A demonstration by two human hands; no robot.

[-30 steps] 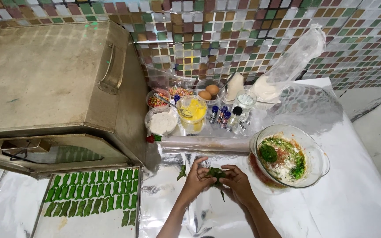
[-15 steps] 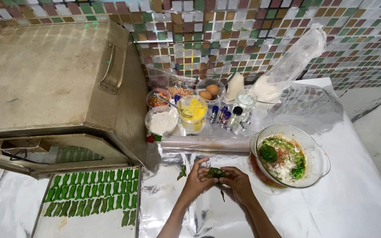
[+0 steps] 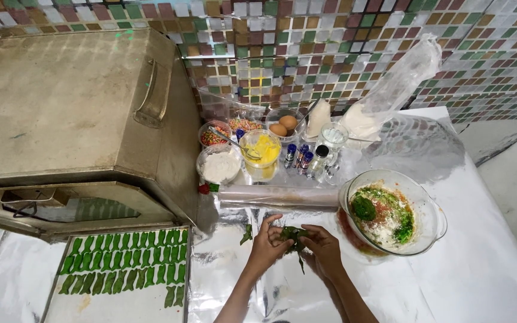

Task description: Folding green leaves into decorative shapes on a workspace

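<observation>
From my head camera, looking down: my left hand [image 3: 266, 243] and my right hand [image 3: 324, 250] meet over the near middle of the tabletop [image 3: 480, 281], which is covered in crinkled silver foil. Both hands pinch the same dark green leaf [image 3: 294, 234], fingers closed on it from either side, its stem hanging down between them. A small leaf scrap [image 3: 247, 234] lies on the foil just left of my left hand.

To the right, near my right hand, stands a glass bowl [image 3: 432, 206] of chopped greens, red bits and white powder. Just beyond my hands lies a foil roll [image 3: 279, 195], stretched across. Farther back are a bowl of flour [image 3: 219, 165], a yellow cup [image 3: 260, 149], a bowl with two eggs [image 3: 283, 125], small bottles [image 3: 299, 158] and a clear plastic bag [image 3: 390, 90] leaning on the wall.

On the left sits a big metal oven [image 3: 73, 113], and near it a tray [image 3: 121, 302] carries rows of green folded pieces [image 3: 121, 269]. The far wall [image 3: 330, 42] is a mosaic of small coloured tiles.
</observation>
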